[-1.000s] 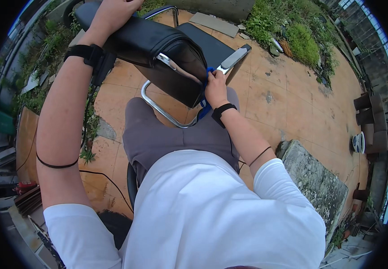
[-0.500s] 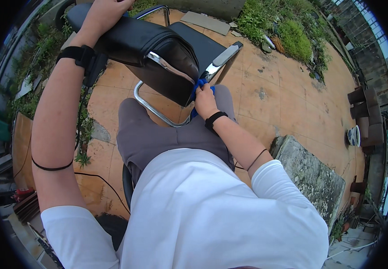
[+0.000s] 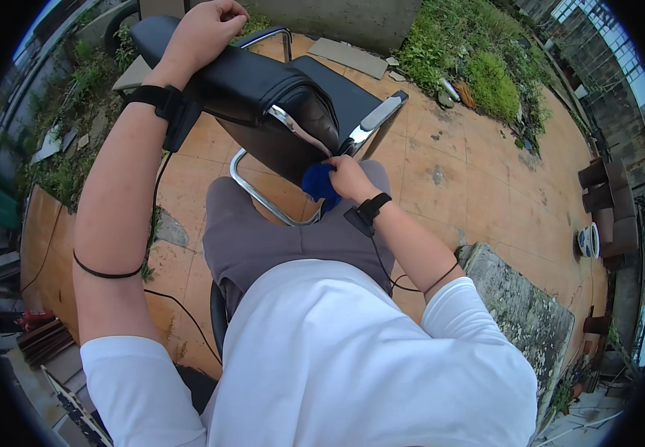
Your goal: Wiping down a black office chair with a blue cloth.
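Observation:
A black padded chair [image 3: 263, 89] with chrome armrests stands in front of my knees, its backrest turned toward me. My left hand [image 3: 207, 33] lies over the top edge of the backrest with its fingers curled in, and nothing shows in them. Down at the backrest's lower right corner, my right hand [image 3: 351, 179] grips a bunched blue cloth [image 3: 318, 181]. The cloth is against the black panel, below the chrome armrest [image 3: 373, 121]. A bent chrome leg tube [image 3: 251, 190] runs beneath the backrest, between my knees.
Orange tiled floor [image 3: 441, 149] surrounds the chair. A weathered grey slab [image 3: 516, 305] lies to my right, with a white bucket [image 3: 587, 241] and brown seats [image 3: 620, 201] beyond. Weeds [image 3: 486, 78] grow at the back. Black cables [image 3: 181, 305] trail near my arms.
My right hand has moved slightly down, and more of the blue cloth now shows left of its fingers. The left hand sits a little lower and further right in view.

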Tool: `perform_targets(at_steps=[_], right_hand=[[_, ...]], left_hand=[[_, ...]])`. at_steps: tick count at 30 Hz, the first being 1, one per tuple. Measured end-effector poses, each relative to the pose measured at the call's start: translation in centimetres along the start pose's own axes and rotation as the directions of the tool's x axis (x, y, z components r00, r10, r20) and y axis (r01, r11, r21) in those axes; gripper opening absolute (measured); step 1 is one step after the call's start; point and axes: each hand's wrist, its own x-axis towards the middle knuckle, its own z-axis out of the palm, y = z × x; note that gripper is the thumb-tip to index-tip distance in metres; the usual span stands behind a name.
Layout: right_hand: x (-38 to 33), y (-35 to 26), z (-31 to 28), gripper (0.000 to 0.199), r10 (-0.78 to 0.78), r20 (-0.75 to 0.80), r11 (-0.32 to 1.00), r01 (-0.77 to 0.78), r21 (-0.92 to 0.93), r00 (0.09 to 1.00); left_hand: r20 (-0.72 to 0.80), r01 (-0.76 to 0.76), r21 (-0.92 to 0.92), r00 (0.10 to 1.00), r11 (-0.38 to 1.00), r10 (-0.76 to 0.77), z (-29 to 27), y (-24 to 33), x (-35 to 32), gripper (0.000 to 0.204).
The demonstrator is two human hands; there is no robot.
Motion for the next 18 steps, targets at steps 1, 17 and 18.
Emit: perform_targets(at_steps=[1, 17, 18], right_hand=[[-0.8, -0.8, -0.5, 0.034, -0.062, -0.083, 0.992, 0.070, 0.101, 0.995], [-9.0, -17.7, -7.3, 0.032, -0.668, -0.740, 0.436, 0.847, -0.304, 0.078], [-8.0, -18.0, -6.6, 0.033, -0.686, -0.712, 0.457, 0.851, -0.260, 0.151]], left_hand=[[-0.018, 0.003, 0.008, 1.000, 1.000, -0.003, -0.1, 0.0, 0.0, 0.027], [-0.089, 0.047, 0.075, 0.995, 0.996, -0.040, -0.3, 2.9, -0.7, 0.028], [-0.095, 0.047, 0.077, 0.995, 0.996, -0.039, -0.4, 3.0, -0.7, 0.028]])
